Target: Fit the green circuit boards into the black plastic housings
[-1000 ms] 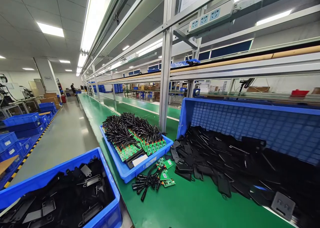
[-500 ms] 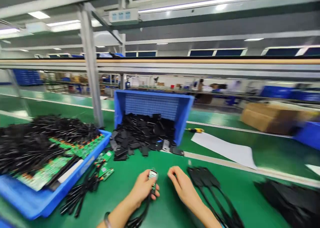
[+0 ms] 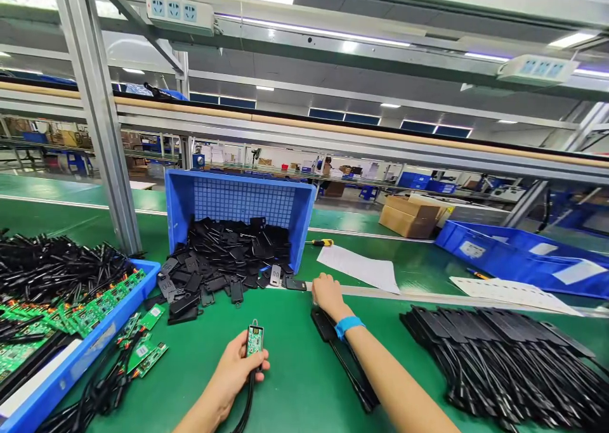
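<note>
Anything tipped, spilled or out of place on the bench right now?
Yes: the blue plastic crate lies on its side, black plastic shells spilling from its open mouth onto the green bench. A yellow-handled screwdriver lies loose beside it. Some green circuit boards sit outside their blue tray.

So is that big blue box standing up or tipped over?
Tipped over. The blue box lies on its side, its open mouth facing the person, and black plastic pieces spill out of it onto the green table.
</note>
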`<action>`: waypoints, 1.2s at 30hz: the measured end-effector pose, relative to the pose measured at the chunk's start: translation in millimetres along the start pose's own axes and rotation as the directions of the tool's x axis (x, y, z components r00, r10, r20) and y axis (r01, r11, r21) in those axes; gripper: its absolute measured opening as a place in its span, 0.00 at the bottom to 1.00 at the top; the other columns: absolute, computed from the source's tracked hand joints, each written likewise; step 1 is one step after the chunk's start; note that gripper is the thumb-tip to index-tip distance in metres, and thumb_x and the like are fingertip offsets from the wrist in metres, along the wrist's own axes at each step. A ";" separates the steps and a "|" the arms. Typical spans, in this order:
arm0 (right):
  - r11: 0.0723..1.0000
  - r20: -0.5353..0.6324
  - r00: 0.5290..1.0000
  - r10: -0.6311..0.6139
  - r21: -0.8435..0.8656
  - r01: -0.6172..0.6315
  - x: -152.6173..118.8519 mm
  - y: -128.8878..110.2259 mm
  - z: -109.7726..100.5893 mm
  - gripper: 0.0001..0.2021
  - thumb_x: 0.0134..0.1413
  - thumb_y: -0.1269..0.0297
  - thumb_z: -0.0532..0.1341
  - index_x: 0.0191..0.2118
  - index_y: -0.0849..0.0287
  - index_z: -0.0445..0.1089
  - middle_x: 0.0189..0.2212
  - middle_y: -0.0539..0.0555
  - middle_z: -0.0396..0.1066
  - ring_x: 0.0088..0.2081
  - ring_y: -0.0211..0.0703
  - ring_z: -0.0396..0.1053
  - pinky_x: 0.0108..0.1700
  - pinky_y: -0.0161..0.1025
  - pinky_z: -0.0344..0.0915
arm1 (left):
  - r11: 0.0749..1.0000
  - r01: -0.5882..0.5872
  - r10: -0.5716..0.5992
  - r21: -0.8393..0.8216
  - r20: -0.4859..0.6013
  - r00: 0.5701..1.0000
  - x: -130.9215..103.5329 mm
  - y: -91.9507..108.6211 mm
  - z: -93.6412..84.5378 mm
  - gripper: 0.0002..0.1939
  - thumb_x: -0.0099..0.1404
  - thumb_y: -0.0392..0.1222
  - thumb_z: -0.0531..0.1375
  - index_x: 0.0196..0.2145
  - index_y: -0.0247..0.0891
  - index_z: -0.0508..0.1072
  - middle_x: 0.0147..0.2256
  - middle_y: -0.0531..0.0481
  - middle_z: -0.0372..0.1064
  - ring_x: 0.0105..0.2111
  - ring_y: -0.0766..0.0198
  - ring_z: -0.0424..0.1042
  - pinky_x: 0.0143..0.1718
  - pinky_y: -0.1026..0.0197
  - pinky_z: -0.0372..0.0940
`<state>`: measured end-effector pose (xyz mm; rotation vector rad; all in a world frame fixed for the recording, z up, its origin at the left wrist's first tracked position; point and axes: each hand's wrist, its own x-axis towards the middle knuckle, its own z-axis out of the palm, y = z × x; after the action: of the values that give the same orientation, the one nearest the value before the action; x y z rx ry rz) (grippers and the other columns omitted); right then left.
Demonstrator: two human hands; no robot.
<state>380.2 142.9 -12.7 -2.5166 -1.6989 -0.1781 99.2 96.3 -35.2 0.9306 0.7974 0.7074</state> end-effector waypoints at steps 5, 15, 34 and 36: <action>0.995 0.023 0.999 -0.035 0.093 0.033 13.8 -25.4 2.6 0.09 0.54 0.71 0.60 0.43 0.65 0.69 0.44 0.64 0.66 0.47 0.53 0.65 0.43 0.41 0.61 | 0.999 -0.029 0.029 -0.046 0.002 1.000 2.4 -2.4 -1.2 0.32 0.40 0.42 0.72 0.44 0.33 0.69 0.31 0.48 0.72 0.31 0.65 0.72 0.30 0.66 0.66; 0.847 -0.021 0.991 -0.135 0.516 0.126 -31.6 -48.3 -14.7 0.06 0.62 0.66 0.50 0.40 0.61 0.61 0.28 0.52 0.67 0.30 0.42 0.69 0.34 0.38 0.64 | 1.000 0.013 -0.014 0.022 0.035 0.999 -0.4 1.2 -1.0 0.28 0.51 0.49 0.67 0.46 0.36 0.62 0.34 0.47 0.73 0.24 0.69 0.71 0.26 0.65 0.66; -0.016 0.061 0.979 -0.195 0.998 -0.066 -124.7 -79.1 -8.2 0.17 0.47 0.48 0.63 0.32 0.59 0.65 0.23 0.47 0.63 0.21 0.32 0.57 0.19 0.29 0.55 | 0.980 -0.042 -0.012 0.196 0.264 0.965 -6.0 1.4 8.0 0.30 0.41 0.42 0.72 0.42 0.34 0.68 0.36 0.48 0.70 0.27 0.70 0.65 0.28 0.67 0.59; -0.009 0.061 0.979 -0.196 0.998 -0.064 -125.9 -79.7 -6.8 0.17 0.47 0.49 0.63 0.31 0.58 0.66 0.23 0.47 0.63 0.21 0.33 0.58 0.20 0.30 0.57 | 0.976 -0.052 -0.006 0.212 0.267 0.964 -6.7 2.7 9.9 0.30 0.41 0.44 0.72 0.42 0.34 0.68 0.37 0.47 0.70 0.29 0.68 0.66 0.28 0.67 0.61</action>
<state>259.3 56.3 -23.8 -1.2227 -1.1155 1.0058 103.5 88.0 -27.3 1.2071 0.6321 0.5065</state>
